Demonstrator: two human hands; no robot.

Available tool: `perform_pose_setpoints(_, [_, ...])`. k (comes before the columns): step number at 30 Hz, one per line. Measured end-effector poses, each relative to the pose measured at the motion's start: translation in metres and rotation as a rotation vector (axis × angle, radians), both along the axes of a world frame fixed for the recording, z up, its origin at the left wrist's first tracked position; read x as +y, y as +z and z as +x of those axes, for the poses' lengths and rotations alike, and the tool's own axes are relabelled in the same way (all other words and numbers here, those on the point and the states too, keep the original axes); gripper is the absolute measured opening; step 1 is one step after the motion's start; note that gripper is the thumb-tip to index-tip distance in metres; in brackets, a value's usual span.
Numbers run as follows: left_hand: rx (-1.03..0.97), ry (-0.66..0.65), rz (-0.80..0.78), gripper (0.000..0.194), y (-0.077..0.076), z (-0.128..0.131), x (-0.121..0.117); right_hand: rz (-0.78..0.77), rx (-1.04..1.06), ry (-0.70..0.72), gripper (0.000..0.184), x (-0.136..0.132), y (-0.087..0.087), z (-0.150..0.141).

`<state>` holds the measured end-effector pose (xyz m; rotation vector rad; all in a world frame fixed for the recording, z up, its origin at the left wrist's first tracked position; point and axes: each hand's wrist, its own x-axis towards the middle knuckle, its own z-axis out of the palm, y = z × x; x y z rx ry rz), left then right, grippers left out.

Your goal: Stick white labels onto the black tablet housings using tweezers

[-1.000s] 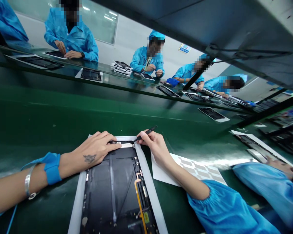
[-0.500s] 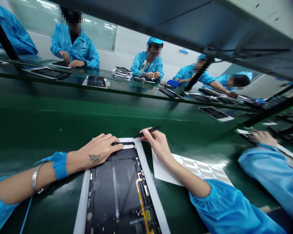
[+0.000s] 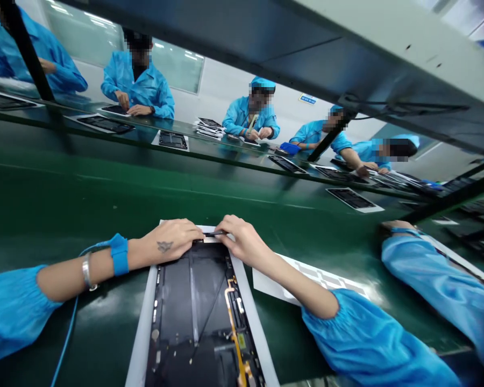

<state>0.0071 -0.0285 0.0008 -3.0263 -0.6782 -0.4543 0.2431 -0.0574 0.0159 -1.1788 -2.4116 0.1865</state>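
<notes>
An opened tablet back (image 3: 197, 312) with a white rim and an orange flex cable lies lengthwise before me on the green belt (image 3: 64, 199). My left hand (image 3: 173, 242) rests flat on its far end, fingers stretched along the top edge. My right hand (image 3: 242, 242) is curled round a thin black tool (image 3: 214, 234) laid low across that same top edge, its tip pointing at my left fingertips. The two hands nearly touch.
A white sheet of grey stickers (image 3: 306, 279) lies under my right forearm. A neighbour's blue sleeve (image 3: 435, 285) reaches in from the right. Across the belt several people in blue coats (image 3: 250, 115) work on more tablets (image 3: 171, 141).
My right hand has swung left and lowered the black tool from pointing up and away to lying along the tablet's top edge. The view has tilted up a little.
</notes>
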Motion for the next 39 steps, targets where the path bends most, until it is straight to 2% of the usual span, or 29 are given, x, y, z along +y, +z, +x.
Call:
perform_pose_setpoints(2, [-0.111, 0.001, -0.05, 0.034, -0.007, -0.008, 0.004, -0.066, -0.112, 0.041, 0.013, 0.009, 0.003, -0.007])
perform_pose_setpoints(5, [-0.151, 0.005, -0.07, 0.033, -0.012, -0.009, 0.007, -0.115, -0.206, 0.113, 0.013, 0.018, 0.008, -0.016])
perform_pose_setpoints(13, [-0.11, 0.017, -0.121, 0.026, -0.005, -0.003, 0.004, -0.106, -0.505, 0.268, 0.016, 0.024, 0.03, -0.031])
perform_pose_setpoints(17, [-0.097, 0.031, -0.118, 0.026, -0.005, -0.004, 0.004, -0.117, -0.555, 0.287, 0.015, 0.026, 0.034, -0.034])
perform_pose_setpoints(21, [-0.128, 0.012, -0.1, 0.033, -0.007, -0.005, 0.004, -0.103, -0.58, 0.28, 0.015, 0.027, 0.033, -0.021])
perform_pose_setpoints(26, [-0.137, 0.009, -0.117, 0.036, -0.009, -0.005, 0.004, -0.207, -0.426, 0.152, 0.014, 0.025, 0.024, 0.008])
perform_pose_setpoints(29, [-0.146, 0.021, -0.105, 0.036, -0.009, -0.004, 0.004, -0.098, -0.179, 0.002, 0.015, 0.013, 0.008, 0.017])
perform_pose_setpoints(32, [-0.147, 0.014, -0.095, 0.034, -0.009, -0.004, 0.004, -0.037, 0.056, 0.004, 0.02, -0.004, -0.008, 0.017])
perform_pose_setpoints(35, [-0.166, -0.004, -0.081, 0.033, -0.01, -0.004, 0.004, -0.089, 0.035, 0.12, 0.027, -0.016, -0.014, 0.015])
perform_pose_setpoints(39, [-0.181, -0.019, -0.062, 0.034, -0.013, -0.005, 0.005, -0.123, -0.056, 0.099, 0.026, -0.015, -0.008, 0.021])
